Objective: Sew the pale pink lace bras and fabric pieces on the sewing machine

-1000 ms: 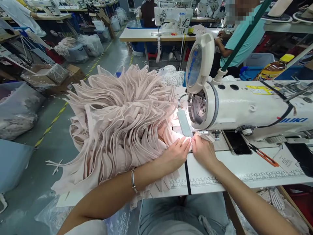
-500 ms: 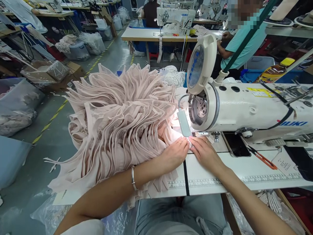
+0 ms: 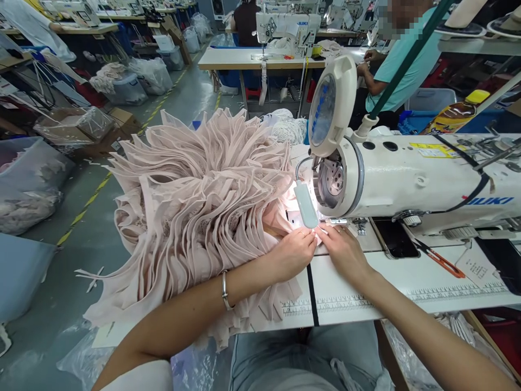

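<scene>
A white sewing machine [image 3: 411, 179] lies along the right of the table, its round end cover swung up. Under its small grey lamp [image 3: 305, 205], my left hand [image 3: 293, 250] and my right hand [image 3: 341, 251] meet at the lit sewing spot. Both hands are closed, fingertips pinching the edge of a pale pink fabric piece [image 3: 280, 220]. The needle is hidden behind the lamp and my fingers. A big heap of pale pink fabric pieces [image 3: 195, 201] spreads left of the machine, and my left forearm rests against it.
A phone [image 3: 396, 239], orange-handled scissors [image 3: 442, 259] and a paper tag [image 3: 477, 266] lie right of my right hand. A ruler strip [image 3: 350, 303] runs along the table's front edge. Behind the machine stand a drink bottle [image 3: 458, 114] and a person in a teal shirt [image 3: 402, 60].
My view has shifted slightly. Both hands stay close together at the fabric, with the fingertips moved only a little. The fabric heap lies as before.
</scene>
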### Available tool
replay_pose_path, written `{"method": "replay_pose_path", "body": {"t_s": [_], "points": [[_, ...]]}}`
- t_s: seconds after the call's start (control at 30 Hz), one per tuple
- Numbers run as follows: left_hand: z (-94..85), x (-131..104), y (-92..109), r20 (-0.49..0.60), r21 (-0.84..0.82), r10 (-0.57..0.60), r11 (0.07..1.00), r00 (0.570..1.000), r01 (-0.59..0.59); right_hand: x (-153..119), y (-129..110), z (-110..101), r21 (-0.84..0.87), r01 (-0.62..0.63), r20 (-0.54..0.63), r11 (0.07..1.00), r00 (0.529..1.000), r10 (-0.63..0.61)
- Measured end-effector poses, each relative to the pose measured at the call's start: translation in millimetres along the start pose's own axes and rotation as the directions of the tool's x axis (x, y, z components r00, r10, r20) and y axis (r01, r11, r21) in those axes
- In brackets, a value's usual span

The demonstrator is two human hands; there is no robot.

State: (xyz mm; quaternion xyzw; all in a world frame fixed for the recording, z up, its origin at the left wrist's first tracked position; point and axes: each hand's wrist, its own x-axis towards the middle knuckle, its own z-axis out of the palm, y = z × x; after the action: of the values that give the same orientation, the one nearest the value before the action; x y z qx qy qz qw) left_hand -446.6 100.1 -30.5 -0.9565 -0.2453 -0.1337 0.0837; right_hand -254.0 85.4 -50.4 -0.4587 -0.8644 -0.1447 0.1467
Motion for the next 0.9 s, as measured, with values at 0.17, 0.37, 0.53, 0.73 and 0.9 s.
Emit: {"method": "replay_pose_path", "body": {"t_s": [0.17, 0.37, 0.53, 0.73, 0.9], "points": [[4.1, 0, 7, 0.069, 0.045, 0.01, 0.999, 0.998, -0.013, -5, 14, 8, 0.137, -0.087, 0.103, 0.987, 0.992, 0.074], [2.1, 2, 10, 0.085, 0.118, 0.015, 0.993, 0.996, -0.025, -10, 20, 20, 0.167, -0.143, 0.129, 0.976, 0.984, 0.123], [5.6, 0, 8, 0.059, 0.116, 0.019, 0.993, 0.998, -0.026, -10, 21, 23, 0.186, -0.144, 0.131, 0.972, 0.984, 0.121], [10.7, 0, 7, 0.066, 0.098, -0.017, 0.995, 0.998, 0.01, -8, 23, 25, 0.192, -0.19, 0.188, 0.963, 0.97, 0.154], [15.9, 0, 6, 0.058, 0.087, -0.037, 0.996, 0.998, 0.032, -2, 23, 19, 0.207, -0.23, 0.275, 0.951, 0.947, 0.169]]}}
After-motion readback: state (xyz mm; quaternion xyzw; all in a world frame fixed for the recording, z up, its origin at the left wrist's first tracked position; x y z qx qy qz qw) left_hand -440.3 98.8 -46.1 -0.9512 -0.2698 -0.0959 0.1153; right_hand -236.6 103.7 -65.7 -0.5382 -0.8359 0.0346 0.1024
